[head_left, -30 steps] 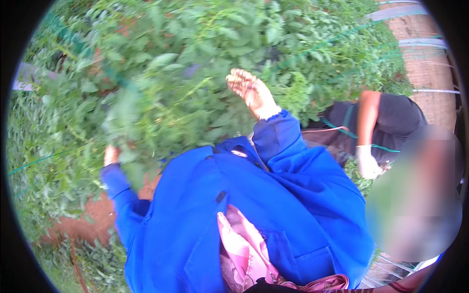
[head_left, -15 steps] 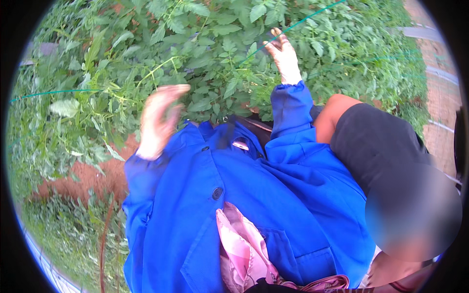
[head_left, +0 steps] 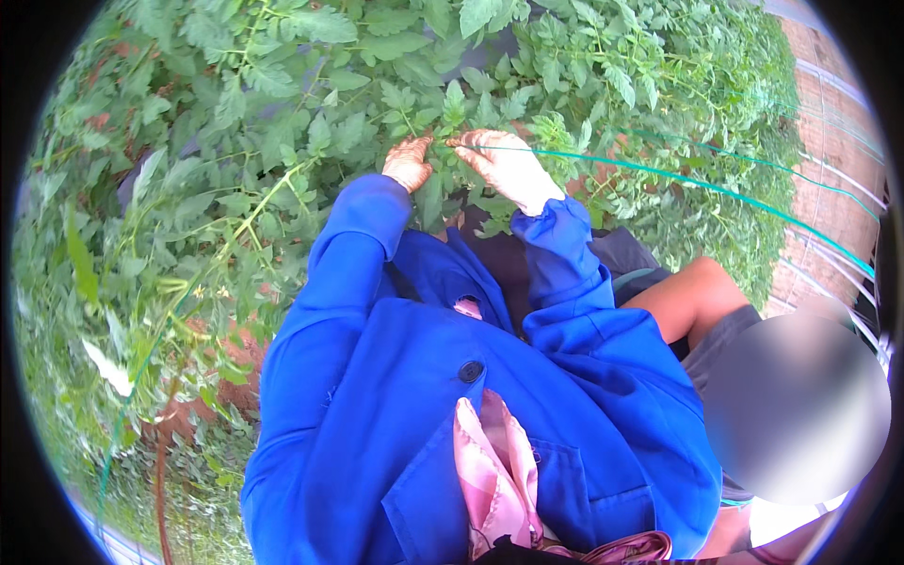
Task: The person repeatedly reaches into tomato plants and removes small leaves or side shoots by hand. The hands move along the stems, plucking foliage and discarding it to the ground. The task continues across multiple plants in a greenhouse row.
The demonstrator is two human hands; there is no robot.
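Observation:
My left hand (head_left: 410,162) is closed among the tomato leaves, its fingertips hidden or too small to show what they pinch. Close beside it, my right hand (head_left: 509,173) pinches a green twine (head_left: 650,170) that runs from its fingers to the right edge. The two hands nearly meet in front of a leafy tomato plant (head_left: 454,104). Leaf tips and stems stand around and between the fingers. A long pale tomato stem (head_left: 268,200) slants down to the left of my left hand.
Another person's bent knee (head_left: 702,287) is close on the right. A second green twine (head_left: 753,162) crosses the plants at the right. Reddish soil (head_left: 247,363) shows at the left, near a thin brown stake (head_left: 162,490). A path with pale pipes (head_left: 829,160) lies at far right.
Both hands have come together in front of the plant: the left moved right and up, the right moved down and left. The twine now stretches from my right hand toward the right.

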